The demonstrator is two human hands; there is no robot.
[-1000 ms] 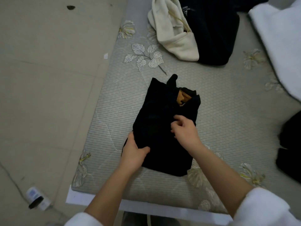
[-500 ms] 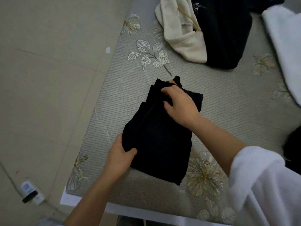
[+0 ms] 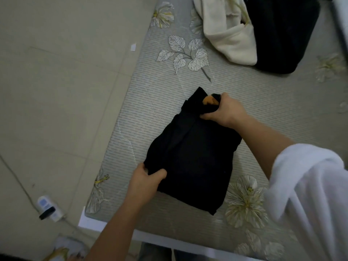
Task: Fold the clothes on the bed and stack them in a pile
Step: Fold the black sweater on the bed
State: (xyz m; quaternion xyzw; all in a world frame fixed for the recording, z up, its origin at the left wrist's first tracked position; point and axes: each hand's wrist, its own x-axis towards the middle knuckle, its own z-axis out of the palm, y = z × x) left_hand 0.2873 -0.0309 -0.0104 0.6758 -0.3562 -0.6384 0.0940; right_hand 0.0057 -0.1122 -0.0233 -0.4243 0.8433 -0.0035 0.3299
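Wide grey quilted mattress with printed flowers (image 3: 263, 102), and at its far edge a crumpled cream fabric garment (image 3: 231, 40) lies against a loose black garment (image 3: 282, 34), both unfolded. Close to the near-left corner sits the black soft-cloth garment (image 3: 194, 157), already folded into a thick packet. The left hand (image 3: 145, 181) clamps its near-left corner, thumb on top, and the right hand (image 3: 224, 112) has the far end bunched in a closed grip. The step looks like the final tuck or fold. It would go best if the left hand pins the corner so the layers can't slide, and the right brings the lumpy end over in one sweep before pressing flat. The cloth is matte and heavy, with a ridge running lengthways, fairly straight near edges and an untidy far end. A small orange-brown patch (image 3: 208, 100) peeks out by the right fingers, perhaps a label or lining, but it's too dim to say.
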